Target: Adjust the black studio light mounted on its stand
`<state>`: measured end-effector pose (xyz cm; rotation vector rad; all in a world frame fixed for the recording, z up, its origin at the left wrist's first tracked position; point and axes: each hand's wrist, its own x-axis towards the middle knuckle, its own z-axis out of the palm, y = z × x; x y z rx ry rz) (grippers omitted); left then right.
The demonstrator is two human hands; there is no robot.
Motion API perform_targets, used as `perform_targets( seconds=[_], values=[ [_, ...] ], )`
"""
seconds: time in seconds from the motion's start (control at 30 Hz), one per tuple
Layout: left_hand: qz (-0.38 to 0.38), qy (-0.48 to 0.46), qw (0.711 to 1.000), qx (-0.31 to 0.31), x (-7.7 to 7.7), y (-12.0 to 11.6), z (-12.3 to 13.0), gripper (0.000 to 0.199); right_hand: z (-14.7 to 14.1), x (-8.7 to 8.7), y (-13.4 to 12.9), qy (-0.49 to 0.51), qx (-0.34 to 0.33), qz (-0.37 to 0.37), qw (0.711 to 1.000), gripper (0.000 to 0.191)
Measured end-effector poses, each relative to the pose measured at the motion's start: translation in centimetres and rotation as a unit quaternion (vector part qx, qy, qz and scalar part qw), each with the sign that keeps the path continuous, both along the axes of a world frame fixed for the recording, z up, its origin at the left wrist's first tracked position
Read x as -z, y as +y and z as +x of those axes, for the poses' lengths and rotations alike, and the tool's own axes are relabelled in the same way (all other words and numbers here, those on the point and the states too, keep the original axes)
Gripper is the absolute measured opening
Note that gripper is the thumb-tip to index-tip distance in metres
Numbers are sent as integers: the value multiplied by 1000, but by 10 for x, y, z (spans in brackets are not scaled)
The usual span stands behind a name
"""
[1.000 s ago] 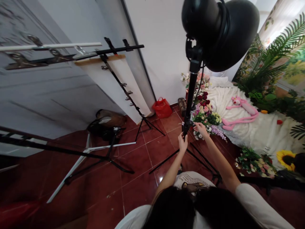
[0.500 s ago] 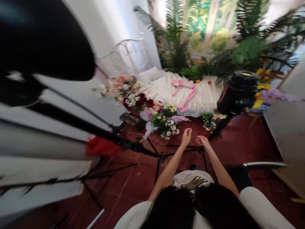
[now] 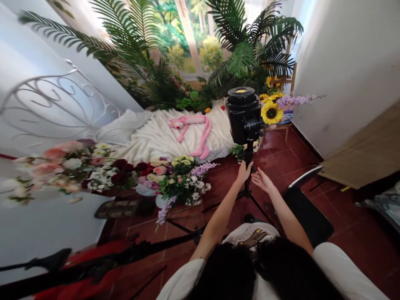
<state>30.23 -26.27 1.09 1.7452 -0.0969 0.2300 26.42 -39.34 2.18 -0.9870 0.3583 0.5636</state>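
A black studio light stands upright on a black stand right of the middle. My left hand is at the stand's pole below the light, its fingers closed round the pole. Just to the right of the pole is my right hand, palm toward the pole, fingers apart and nothing in it. Beyond them, a pink plush toy lies on a cream blanket. The stand's legs spread on the floor below my hands.
Flowers line the bed's near side. A black chair stands at my right. Another black stand crosses the lower left above red cloth. Palm leaves and sunflowers are behind the light.
The view has turned right, so the bed and light appear further left. My left hand has come to the light's pole and closed on it; my right hand has opened beside it.
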Motion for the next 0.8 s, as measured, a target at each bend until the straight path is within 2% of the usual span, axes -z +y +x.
perform_targets(
  seconds=[0.1,0.23,0.33,0.4,0.47,0.5,0.53,0.67,0.8],
  values=[
    [6,5,1000,0,0,1,0,31,4,-4,2,-17,-1,-14,1000,18],
    [-15,6,1000,-7,3,1,-2,29,10,-6,3,-40,-17,-58,997,19],
    [-22,13,1000,-5,8,2,-1,29,12,-10,4,-117,-3,-177,977,23],
    [-26,17,1000,-4,11,3,-2,30,12,-12,4,-229,29,-306,923,26],
    [-31,19,999,-4,13,4,-2,32,11,-15,3,-327,38,-415,848,24],
    [-33,18,999,-4,14,4,-2,33,10,-16,2,-355,31,-448,820,23],
    [-34,17,999,-4,15,5,-2,33,10,-18,0,-370,22,-465,804,22],
    [-31,1,1000,-4,18,4,-1,29,14,-30,-3,-406,14,-435,804,34],
    [-42,-24,999,1,21,2,1,28,23,-48,12,-456,23,-395,797,44]
  ],
)
